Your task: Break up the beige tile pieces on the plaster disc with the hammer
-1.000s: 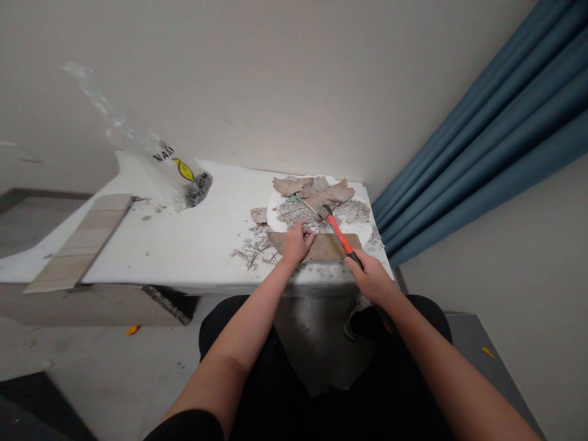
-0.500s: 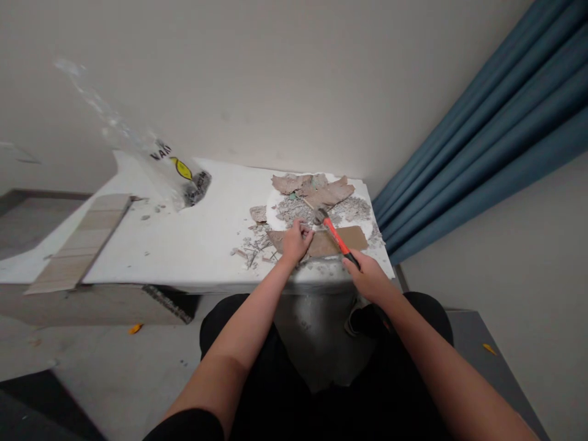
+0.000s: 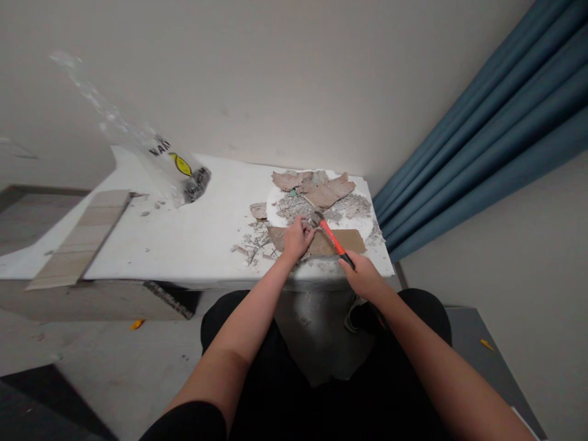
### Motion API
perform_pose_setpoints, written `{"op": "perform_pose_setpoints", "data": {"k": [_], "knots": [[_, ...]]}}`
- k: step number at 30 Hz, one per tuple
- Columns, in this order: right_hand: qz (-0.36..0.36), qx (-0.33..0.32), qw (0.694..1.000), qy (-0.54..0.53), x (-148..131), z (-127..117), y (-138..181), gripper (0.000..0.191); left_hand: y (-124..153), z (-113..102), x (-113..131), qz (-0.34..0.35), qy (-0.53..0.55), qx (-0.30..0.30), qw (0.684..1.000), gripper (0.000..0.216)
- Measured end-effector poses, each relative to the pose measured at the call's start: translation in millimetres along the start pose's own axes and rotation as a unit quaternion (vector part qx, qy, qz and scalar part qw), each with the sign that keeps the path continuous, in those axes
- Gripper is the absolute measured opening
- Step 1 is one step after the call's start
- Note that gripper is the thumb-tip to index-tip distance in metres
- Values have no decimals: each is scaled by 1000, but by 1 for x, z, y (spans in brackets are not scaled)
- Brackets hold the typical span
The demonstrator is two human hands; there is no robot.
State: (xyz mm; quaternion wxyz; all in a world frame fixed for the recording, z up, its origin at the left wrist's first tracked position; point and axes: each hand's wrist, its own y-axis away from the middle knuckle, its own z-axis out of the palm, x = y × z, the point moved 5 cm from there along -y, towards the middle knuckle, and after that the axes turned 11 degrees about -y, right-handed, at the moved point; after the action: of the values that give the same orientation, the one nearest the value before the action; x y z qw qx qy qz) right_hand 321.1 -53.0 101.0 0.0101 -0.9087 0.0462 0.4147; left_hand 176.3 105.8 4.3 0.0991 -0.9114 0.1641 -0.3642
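The hammer (image 3: 331, 236) is slanting away to the left, its grey metal head leading, its orange-red shaft running back to a black grip (the right hand (image 3: 361, 275) is covering the end). Below the shaft, a flat brown board (image 3: 350, 242) is lying lengthwise near the front edge of the counter (image 3: 206, 233). Beyond it, grey rubble (image 3: 294, 208) is spreading in loose crumbs beside the hammer's head.
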Motion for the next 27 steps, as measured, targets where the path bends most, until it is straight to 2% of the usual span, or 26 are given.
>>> {"op": "perform_pose_setpoints", "data": {"k": [10,17,22,27], "knots": [[13,-10,1000,-6,6,7,1,21,0,1,2,17,-26,-14,999,40],[14,7,1000,-16,7,6,5,23,0,2,1,13,-23,-18,999,44],[11,14,1000,-25,10,6,8,25,4,-13,1,79,19,14,997,74],[6,-1,999,-35,14,17,7,22,11,-23,2,136,-8,-38,990,119]]}}
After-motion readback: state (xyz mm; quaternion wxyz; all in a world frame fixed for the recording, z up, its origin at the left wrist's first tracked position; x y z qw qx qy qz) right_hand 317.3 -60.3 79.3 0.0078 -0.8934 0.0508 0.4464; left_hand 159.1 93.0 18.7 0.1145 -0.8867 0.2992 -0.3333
